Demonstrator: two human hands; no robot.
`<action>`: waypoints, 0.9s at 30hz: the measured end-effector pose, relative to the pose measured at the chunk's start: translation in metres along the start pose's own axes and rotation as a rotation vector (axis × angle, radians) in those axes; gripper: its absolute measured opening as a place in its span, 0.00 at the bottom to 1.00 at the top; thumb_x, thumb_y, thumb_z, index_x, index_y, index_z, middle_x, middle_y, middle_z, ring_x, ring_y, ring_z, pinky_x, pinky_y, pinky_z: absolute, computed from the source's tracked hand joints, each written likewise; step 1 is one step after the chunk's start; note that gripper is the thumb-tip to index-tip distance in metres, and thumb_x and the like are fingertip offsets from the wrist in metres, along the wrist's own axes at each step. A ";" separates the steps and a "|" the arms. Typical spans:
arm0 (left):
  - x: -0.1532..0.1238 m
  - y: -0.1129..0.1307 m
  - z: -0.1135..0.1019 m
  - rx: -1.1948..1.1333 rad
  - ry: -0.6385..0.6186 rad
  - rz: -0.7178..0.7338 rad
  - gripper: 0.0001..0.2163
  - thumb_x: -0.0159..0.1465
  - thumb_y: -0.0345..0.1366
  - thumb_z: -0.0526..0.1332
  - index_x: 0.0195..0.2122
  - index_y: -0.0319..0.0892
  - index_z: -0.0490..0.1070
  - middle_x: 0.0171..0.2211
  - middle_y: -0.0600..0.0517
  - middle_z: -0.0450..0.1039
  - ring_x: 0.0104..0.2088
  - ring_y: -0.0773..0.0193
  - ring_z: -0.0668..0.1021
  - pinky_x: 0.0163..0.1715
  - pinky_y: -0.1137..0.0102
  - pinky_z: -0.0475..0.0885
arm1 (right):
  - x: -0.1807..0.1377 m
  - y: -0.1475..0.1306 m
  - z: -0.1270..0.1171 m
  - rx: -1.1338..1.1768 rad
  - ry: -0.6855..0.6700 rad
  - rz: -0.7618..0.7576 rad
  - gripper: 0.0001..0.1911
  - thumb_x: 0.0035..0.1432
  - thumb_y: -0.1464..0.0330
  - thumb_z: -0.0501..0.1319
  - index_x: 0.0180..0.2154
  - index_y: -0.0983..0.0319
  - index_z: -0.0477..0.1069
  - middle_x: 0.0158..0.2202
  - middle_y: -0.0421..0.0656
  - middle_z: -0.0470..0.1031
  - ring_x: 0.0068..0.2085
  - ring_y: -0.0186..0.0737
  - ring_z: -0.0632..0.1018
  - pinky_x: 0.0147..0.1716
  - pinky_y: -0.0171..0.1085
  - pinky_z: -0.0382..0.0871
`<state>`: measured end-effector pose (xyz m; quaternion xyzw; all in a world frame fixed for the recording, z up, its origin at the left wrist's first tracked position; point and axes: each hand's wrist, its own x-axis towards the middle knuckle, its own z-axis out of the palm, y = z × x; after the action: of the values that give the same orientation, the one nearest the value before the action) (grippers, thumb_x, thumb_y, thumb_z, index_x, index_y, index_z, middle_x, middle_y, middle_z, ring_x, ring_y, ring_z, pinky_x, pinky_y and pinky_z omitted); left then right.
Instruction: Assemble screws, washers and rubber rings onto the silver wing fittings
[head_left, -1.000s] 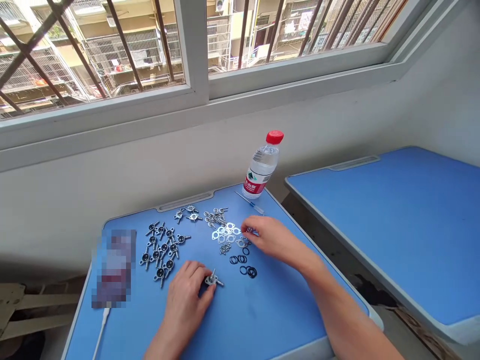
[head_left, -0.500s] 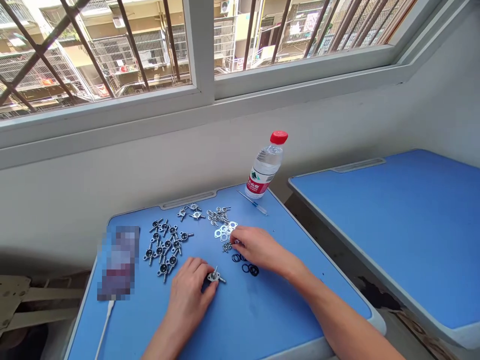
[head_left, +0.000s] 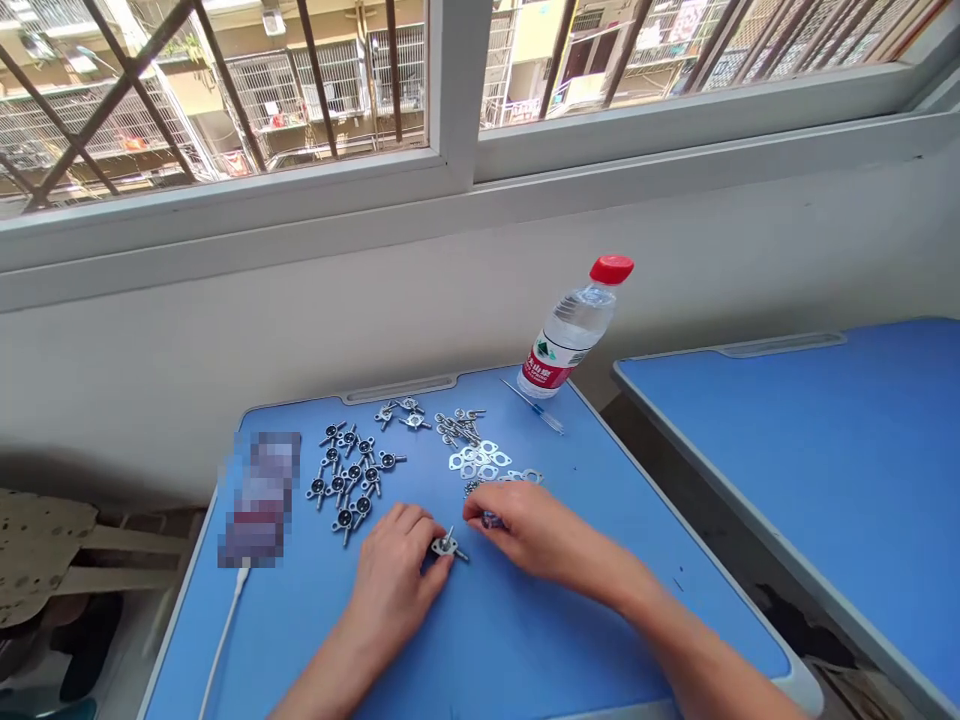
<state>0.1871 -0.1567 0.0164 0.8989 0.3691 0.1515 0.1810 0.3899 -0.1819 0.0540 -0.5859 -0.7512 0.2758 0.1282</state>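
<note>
Now, in the head view, the right hand has come nearer the left hand than half a second ago, and it covers the black rings seen then. Its thumb and fingertips are close together; I cannot tell whether they grip a small piece. As before, the left thumb and forefinger hold a metal fitting low on the blue table. Tiny screws are partly hidden by the right hand, with flat plates just beyond. Black-centred fittings lie to the left; a bottle stands at the far edge beside a slim tool.
</note>
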 end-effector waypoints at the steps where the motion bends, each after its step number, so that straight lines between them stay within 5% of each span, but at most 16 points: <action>1: 0.000 0.000 0.001 0.002 0.004 0.002 0.04 0.60 0.28 0.63 0.35 0.43 0.72 0.35 0.52 0.76 0.36 0.59 0.75 0.34 0.66 0.70 | -0.001 -0.003 0.004 -0.020 -0.017 -0.028 0.12 0.56 0.82 0.56 0.34 0.62 0.74 0.34 0.41 0.79 0.34 0.38 0.77 0.31 0.34 0.61; 6: -0.001 0.001 0.003 0.004 0.002 -0.022 0.03 0.60 0.28 0.62 0.34 0.43 0.72 0.34 0.52 0.76 0.35 0.59 0.74 0.32 0.67 0.69 | -0.006 -0.009 0.028 -0.252 -0.014 -0.157 0.12 0.56 0.82 0.55 0.34 0.63 0.73 0.31 0.43 0.77 0.29 0.38 0.76 0.26 0.35 0.55; 17: -0.001 0.001 0.005 0.000 -0.005 -0.051 0.05 0.58 0.26 0.64 0.34 0.42 0.73 0.34 0.53 0.75 0.35 0.59 0.74 0.32 0.67 0.68 | -0.009 -0.009 0.047 -0.655 0.246 -0.442 0.15 0.50 0.86 0.50 0.28 0.62 0.66 0.24 0.42 0.70 0.20 0.38 0.70 0.20 0.38 0.48; 27: -0.001 0.003 0.002 -0.017 -0.046 -0.073 0.03 0.60 0.28 0.64 0.35 0.42 0.73 0.36 0.52 0.76 0.36 0.59 0.74 0.33 0.67 0.68 | -0.010 -0.006 0.045 -0.524 0.270 -0.436 0.15 0.50 0.86 0.51 0.30 0.62 0.66 0.25 0.41 0.70 0.20 0.35 0.68 0.20 0.36 0.49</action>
<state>0.1889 -0.1595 0.0157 0.8865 0.3960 0.1273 0.2027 0.3646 -0.2041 0.0218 -0.4561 -0.8799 -0.0394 0.1275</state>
